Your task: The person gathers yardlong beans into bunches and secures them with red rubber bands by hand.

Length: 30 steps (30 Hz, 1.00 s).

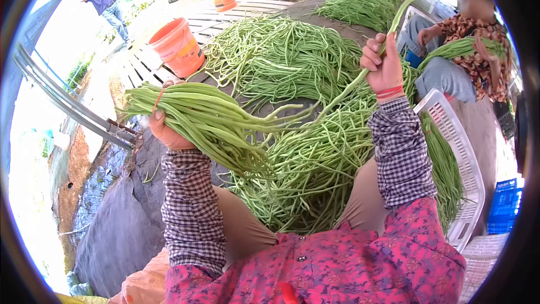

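- The left hand (170, 134) clasps a thick bundle (208, 118) of long beans, wrapped around it near one end.
- The right hand (388, 68), raised, closes its fingers on a single bean (400, 14).
- Below, a loose pile (315, 174) spreads.

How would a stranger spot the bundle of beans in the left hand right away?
Find the big loose heap of long green beans spread between the wearer's legs. At its upper left, the left hand grips the bundle. The heaped beans lie tangled every which way, but the bundle's run mostly side by side, gathered in that hand.
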{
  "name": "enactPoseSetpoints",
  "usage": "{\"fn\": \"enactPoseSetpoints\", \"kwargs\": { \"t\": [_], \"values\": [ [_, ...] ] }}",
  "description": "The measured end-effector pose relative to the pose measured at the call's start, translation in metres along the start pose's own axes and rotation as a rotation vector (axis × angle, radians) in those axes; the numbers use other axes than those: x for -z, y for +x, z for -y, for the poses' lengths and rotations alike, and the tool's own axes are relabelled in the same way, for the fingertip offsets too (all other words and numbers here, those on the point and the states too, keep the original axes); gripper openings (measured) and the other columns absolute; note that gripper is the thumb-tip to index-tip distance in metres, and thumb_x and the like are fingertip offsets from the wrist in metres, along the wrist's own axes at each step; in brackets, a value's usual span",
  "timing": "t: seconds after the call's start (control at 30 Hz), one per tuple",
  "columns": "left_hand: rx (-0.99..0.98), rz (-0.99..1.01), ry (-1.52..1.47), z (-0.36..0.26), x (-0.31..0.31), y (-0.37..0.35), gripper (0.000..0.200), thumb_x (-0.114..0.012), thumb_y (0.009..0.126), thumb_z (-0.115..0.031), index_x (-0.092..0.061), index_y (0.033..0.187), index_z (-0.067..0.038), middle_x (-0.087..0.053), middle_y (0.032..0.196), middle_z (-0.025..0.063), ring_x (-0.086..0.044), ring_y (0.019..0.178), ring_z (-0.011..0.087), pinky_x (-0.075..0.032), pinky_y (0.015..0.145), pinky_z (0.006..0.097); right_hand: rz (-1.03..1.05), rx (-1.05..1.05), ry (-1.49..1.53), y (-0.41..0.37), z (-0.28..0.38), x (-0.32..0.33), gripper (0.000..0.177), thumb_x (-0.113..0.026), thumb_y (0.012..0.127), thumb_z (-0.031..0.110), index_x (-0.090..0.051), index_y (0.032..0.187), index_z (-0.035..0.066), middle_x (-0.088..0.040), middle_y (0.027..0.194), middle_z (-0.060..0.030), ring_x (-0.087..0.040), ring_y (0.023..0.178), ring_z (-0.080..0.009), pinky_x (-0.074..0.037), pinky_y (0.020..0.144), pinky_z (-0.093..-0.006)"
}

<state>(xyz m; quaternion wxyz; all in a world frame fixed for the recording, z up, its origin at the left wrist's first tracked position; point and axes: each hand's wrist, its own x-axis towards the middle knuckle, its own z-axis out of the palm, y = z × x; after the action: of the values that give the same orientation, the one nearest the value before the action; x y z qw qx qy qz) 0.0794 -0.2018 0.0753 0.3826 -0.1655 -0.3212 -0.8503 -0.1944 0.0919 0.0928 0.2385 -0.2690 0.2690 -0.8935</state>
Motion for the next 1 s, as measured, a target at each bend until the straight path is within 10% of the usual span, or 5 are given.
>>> {"fn": "enactPoseSetpoints", "kwargs": {
  "t": [0.3,0.5,1.0],
  "values": [
    [0.208,-0.003,-0.002,0.022,-0.014,-0.002,0.055,-0.063,0.065,-0.023,-0.046,0.114,-0.004,-0.053,0.110,0.0129,-0.055,0.103,0.0291,-0.048,0.089,0.0452,0.303,-0.542,-0.316,-0.047,-0.092,-0.072,0.015,-0.065,0.086,0.018,-0.061,0.085,0.003,-0.054,0.065,0.0022,-0.048,0.056,-0.0047,-0.040,0.044,-0.0222],
    [0.292,0.038,0.121,0.039,-0.018,-0.003,0.057,-0.063,0.064,-0.024,-0.048,0.115,-0.002,-0.052,0.113,0.0146,-0.055,0.103,0.0300,-0.047,0.091,0.0433,0.543,-0.329,-0.592,-0.053,-0.119,-0.091,0.024,-0.073,0.079,0.010,-0.065,0.099,0.000,-0.064,0.082,0.0028,-0.052,0.074,-0.0026,-0.044,0.068,-0.0196],
    [0.215,0.064,0.099,0.045,-0.021,-0.004,0.049,-0.062,0.067,-0.021,-0.049,0.111,-0.002,-0.056,0.110,0.0193,-0.058,0.099,0.0355,-0.050,0.087,0.0486,0.545,-0.219,-0.834,-0.034,-0.090,-0.060,0.019,-0.069,0.084,0.020,-0.069,0.091,0.002,-0.057,0.063,0.0033,-0.045,0.060,-0.0032,-0.040,0.054,-0.0224]
  ]
}}
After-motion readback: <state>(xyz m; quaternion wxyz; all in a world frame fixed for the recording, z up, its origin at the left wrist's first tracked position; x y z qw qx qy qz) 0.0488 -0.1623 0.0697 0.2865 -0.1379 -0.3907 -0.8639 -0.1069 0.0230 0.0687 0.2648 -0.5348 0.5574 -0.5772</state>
